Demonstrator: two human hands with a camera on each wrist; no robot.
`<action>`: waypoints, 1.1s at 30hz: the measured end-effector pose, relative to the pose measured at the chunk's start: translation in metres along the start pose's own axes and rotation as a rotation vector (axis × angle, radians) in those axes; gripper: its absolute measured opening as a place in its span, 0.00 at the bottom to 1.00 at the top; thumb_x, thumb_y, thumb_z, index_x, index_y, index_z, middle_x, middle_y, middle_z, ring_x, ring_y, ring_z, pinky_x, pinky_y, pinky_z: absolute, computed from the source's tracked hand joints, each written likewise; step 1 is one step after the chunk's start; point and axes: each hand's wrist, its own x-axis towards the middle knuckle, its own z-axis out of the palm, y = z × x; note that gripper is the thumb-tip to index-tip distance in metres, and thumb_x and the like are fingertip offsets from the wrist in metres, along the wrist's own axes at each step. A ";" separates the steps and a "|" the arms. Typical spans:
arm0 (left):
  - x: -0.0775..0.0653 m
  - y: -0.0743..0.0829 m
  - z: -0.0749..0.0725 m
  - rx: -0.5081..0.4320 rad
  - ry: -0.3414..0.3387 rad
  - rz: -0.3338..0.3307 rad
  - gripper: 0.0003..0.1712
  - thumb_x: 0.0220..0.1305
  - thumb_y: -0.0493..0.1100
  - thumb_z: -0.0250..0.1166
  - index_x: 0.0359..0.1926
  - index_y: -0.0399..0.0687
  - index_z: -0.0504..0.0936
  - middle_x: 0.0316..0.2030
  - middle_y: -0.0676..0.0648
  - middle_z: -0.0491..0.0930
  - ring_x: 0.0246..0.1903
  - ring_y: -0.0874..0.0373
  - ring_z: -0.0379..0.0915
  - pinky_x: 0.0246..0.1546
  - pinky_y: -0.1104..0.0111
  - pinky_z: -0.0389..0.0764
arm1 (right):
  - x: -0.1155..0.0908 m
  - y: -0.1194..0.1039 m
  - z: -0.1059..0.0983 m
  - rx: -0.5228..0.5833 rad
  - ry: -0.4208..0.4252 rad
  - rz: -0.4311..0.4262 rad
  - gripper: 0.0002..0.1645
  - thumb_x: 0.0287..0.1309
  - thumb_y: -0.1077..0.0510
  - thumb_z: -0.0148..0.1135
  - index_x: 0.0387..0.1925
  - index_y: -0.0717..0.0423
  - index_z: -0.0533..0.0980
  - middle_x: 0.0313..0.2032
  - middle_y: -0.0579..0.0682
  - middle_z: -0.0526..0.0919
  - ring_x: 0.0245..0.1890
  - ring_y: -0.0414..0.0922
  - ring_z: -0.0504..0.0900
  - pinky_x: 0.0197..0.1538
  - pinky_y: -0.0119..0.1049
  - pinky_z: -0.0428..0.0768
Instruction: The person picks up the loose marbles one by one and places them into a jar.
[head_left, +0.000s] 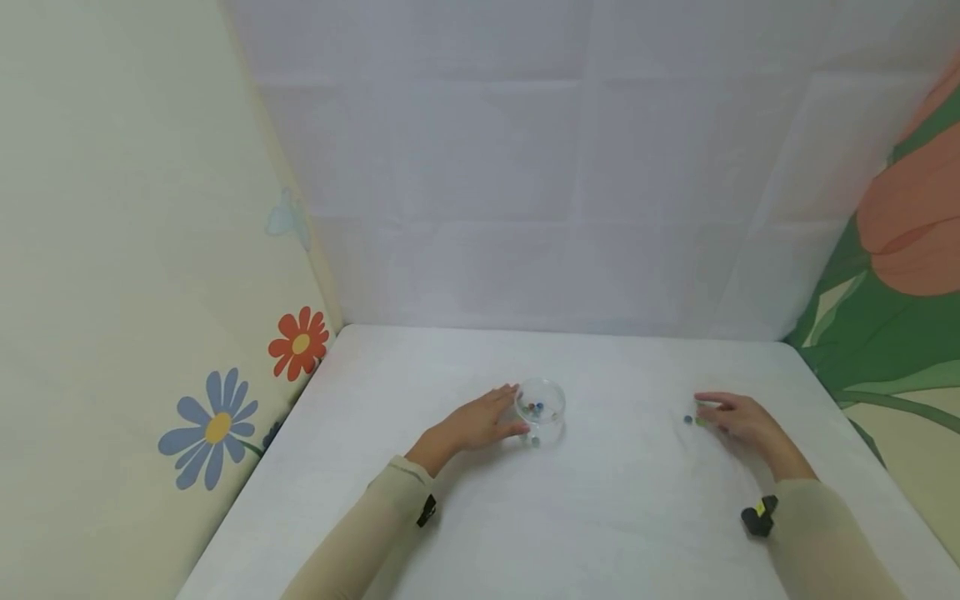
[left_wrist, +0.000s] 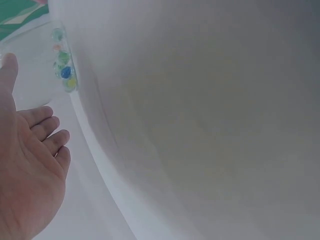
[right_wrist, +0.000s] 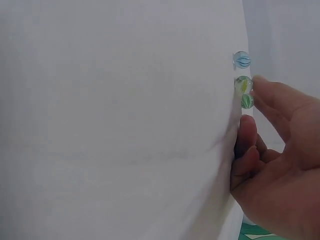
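Note:
A clear round cup (head_left: 551,392) stands on the white table, with several coloured marbles (left_wrist: 64,59) at its bottom. My left hand (head_left: 480,423) holds the cup from its left side, thumb on the near side and fingers toward the far side. Off to the right, my right hand (head_left: 738,417) reaches down to loose marbles, its index finger and thumb apart. In the right wrist view a yellow-green marble (right_wrist: 243,85) and a green marble (right_wrist: 247,101) lie right at its fingertips. Slightly away from them sits a blue-striped marble (right_wrist: 242,60).
White cloth covers the table (head_left: 615,517) and hangs as a backdrop (head_left: 465,167) behind it. A flower-printed panel (head_left: 150,250) borders the left edge, and a tulip-printed one (head_left: 907,275) borders the right.

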 end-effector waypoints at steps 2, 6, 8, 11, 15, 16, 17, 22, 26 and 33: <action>0.000 0.000 0.001 -0.002 -0.003 -0.001 0.51 0.70 0.73 0.51 0.80 0.48 0.52 0.79 0.44 0.51 0.79 0.50 0.44 0.78 0.57 0.52 | 0.000 0.000 0.000 -0.015 -0.008 0.012 0.37 0.72 0.43 0.57 0.71 0.62 0.66 0.69 0.75 0.61 0.64 0.71 0.66 0.62 0.64 0.72; 0.000 0.002 0.001 -0.005 -0.006 -0.002 0.51 0.70 0.73 0.51 0.81 0.48 0.51 0.79 0.44 0.50 0.79 0.50 0.44 0.78 0.57 0.52 | 0.001 0.001 -0.003 -0.050 -0.016 0.037 0.38 0.71 0.41 0.57 0.71 0.60 0.66 0.70 0.75 0.60 0.66 0.72 0.63 0.64 0.67 0.68; 0.000 0.003 0.001 -0.005 -0.009 -0.003 0.51 0.70 0.73 0.51 0.81 0.48 0.51 0.80 0.44 0.50 0.79 0.50 0.44 0.78 0.57 0.52 | 0.002 0.003 -0.003 -0.062 -0.017 0.049 0.38 0.71 0.41 0.57 0.71 0.60 0.67 0.69 0.75 0.61 0.65 0.71 0.65 0.64 0.66 0.69; 0.000 0.005 0.001 -0.009 -0.013 -0.003 0.51 0.71 0.72 0.51 0.81 0.48 0.50 0.80 0.44 0.50 0.79 0.50 0.44 0.78 0.57 0.52 | 0.003 0.003 -0.004 -0.073 -0.013 0.051 0.36 0.71 0.43 0.57 0.71 0.61 0.67 0.69 0.75 0.61 0.65 0.71 0.66 0.63 0.65 0.70; 0.001 0.005 0.001 -0.002 -0.015 0.001 0.51 0.71 0.73 0.50 0.81 0.48 0.50 0.80 0.44 0.50 0.79 0.50 0.44 0.78 0.56 0.52 | 0.003 0.001 -0.004 -0.071 0.002 0.053 0.33 0.72 0.47 0.57 0.69 0.62 0.69 0.68 0.74 0.63 0.62 0.69 0.69 0.61 0.62 0.73; 0.001 0.005 0.001 -0.006 -0.015 0.003 0.51 0.71 0.73 0.50 0.81 0.48 0.50 0.80 0.44 0.50 0.79 0.49 0.44 0.78 0.56 0.52 | 0.004 0.001 -0.004 -0.072 0.006 0.051 0.32 0.72 0.48 0.56 0.69 0.63 0.69 0.68 0.74 0.64 0.62 0.69 0.70 0.61 0.62 0.74; 0.001 0.005 0.000 -0.007 -0.015 0.004 0.51 0.71 0.73 0.50 0.81 0.48 0.50 0.80 0.44 0.50 0.79 0.49 0.44 0.78 0.56 0.53 | 0.004 0.000 -0.003 -0.070 0.009 0.051 0.31 0.72 0.49 0.56 0.68 0.63 0.70 0.67 0.74 0.65 0.61 0.68 0.70 0.60 0.61 0.74; 0.001 0.004 -0.001 -0.021 -0.023 0.002 0.51 0.71 0.73 0.50 0.81 0.47 0.49 0.80 0.43 0.50 0.79 0.48 0.44 0.78 0.55 0.52 | 0.008 0.001 -0.002 -0.072 0.017 0.059 0.29 0.71 0.51 0.57 0.67 0.62 0.71 0.67 0.73 0.66 0.62 0.68 0.69 0.60 0.62 0.73; 0.003 0.001 0.000 -0.005 -0.022 -0.005 0.52 0.70 0.74 0.49 0.81 0.48 0.49 0.80 0.43 0.50 0.79 0.49 0.44 0.78 0.56 0.52 | 0.012 0.001 -0.001 -0.061 0.026 0.091 0.28 0.71 0.52 0.57 0.67 0.60 0.72 0.65 0.72 0.68 0.60 0.66 0.71 0.59 0.60 0.75; 0.003 0.001 -0.001 -0.034 -0.033 -0.009 0.52 0.70 0.74 0.50 0.81 0.49 0.48 0.80 0.43 0.49 0.79 0.48 0.43 0.78 0.55 0.51 | 0.014 0.005 0.001 -0.064 0.051 0.091 0.27 0.69 0.55 0.58 0.66 0.59 0.73 0.60 0.70 0.73 0.53 0.62 0.74 0.51 0.54 0.77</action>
